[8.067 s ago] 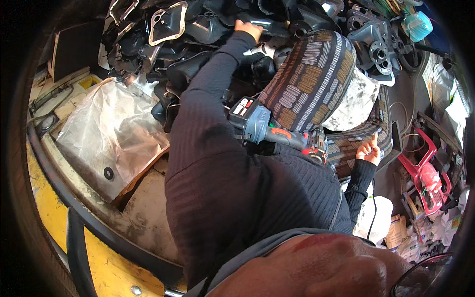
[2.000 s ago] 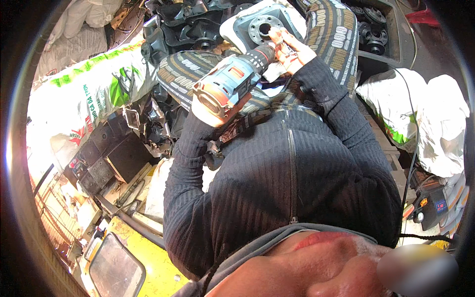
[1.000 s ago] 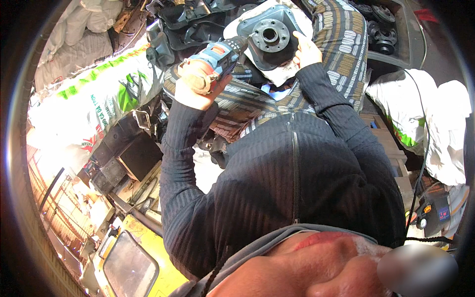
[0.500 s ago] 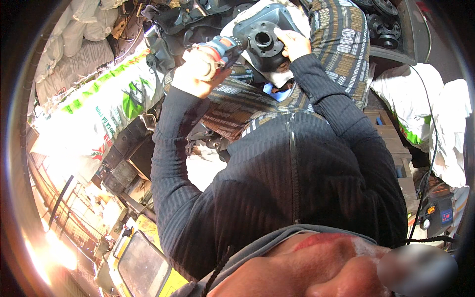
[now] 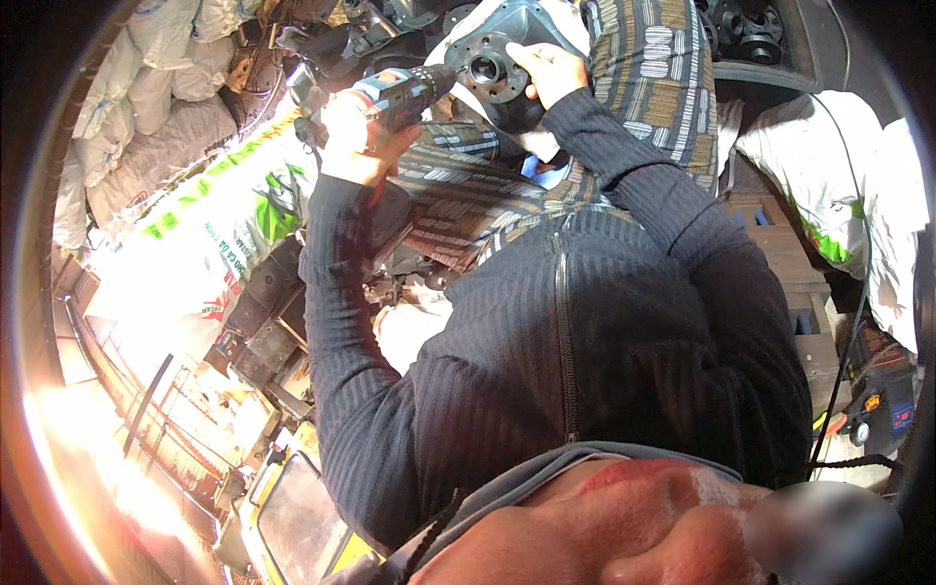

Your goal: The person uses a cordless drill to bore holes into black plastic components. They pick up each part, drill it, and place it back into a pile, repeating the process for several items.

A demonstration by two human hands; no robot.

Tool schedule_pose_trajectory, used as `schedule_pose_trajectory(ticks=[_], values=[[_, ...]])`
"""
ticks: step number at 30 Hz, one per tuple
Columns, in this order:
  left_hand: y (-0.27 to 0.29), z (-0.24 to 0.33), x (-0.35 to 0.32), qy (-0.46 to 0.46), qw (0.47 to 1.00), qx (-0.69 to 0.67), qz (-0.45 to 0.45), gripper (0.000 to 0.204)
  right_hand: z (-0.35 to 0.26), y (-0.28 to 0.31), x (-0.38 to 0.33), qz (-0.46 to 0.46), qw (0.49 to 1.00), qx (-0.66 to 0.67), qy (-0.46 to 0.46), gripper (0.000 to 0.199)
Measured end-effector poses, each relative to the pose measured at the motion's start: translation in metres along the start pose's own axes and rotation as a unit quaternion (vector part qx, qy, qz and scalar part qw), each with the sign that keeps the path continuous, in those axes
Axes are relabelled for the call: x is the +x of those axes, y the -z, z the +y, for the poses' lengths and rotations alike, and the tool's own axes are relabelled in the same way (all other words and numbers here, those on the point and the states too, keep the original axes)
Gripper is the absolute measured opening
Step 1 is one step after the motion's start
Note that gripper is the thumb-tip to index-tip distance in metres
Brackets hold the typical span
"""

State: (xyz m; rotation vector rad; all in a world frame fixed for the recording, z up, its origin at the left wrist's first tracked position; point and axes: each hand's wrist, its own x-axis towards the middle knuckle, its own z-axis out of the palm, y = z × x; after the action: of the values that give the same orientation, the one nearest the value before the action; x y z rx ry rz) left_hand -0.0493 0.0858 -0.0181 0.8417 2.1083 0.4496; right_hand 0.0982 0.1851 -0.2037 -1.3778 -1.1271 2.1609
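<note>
In the head view, at 11 o'clock, the left hand [image 5: 359,141] wraps snugly around a blue-grey plastic cordless drill [image 5: 398,96], its dark chuck aimed at a round metal flange [image 5: 478,47] at 12; whether the tip touches cannot be told. The half-curled right hand [image 5: 554,73], toward 1 o'clock, has fingertips at the flange's smooth, hole-ringed rim. A flared dark housing [image 5: 526,18] backs the flange, beside woven-patterned trousers [image 5: 653,88]. Crinkled white sacks [image 5: 814,161] lie between 2 and 3, below a tray [image 5: 780,76] of dark metal parts [image 5: 760,44]; a sunlit printed sack [image 5: 195,234] slumps past 9.
</note>
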Motion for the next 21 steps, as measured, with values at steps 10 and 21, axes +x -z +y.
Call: schedule_pose_trajectory(ticks=[10,21], values=[[0.011,-0.020,0.023,-0.082,0.975,0.203,-0.033,0.039,0.007,0.006,-0.002,0.052,0.998,-0.005,-0.028,0.046],[0.004,-0.089,0.055,-0.173,0.924,0.334,-0.069,0.041,0.012,0.007,0.008,0.054,0.997,0.016,-0.058,0.034]])
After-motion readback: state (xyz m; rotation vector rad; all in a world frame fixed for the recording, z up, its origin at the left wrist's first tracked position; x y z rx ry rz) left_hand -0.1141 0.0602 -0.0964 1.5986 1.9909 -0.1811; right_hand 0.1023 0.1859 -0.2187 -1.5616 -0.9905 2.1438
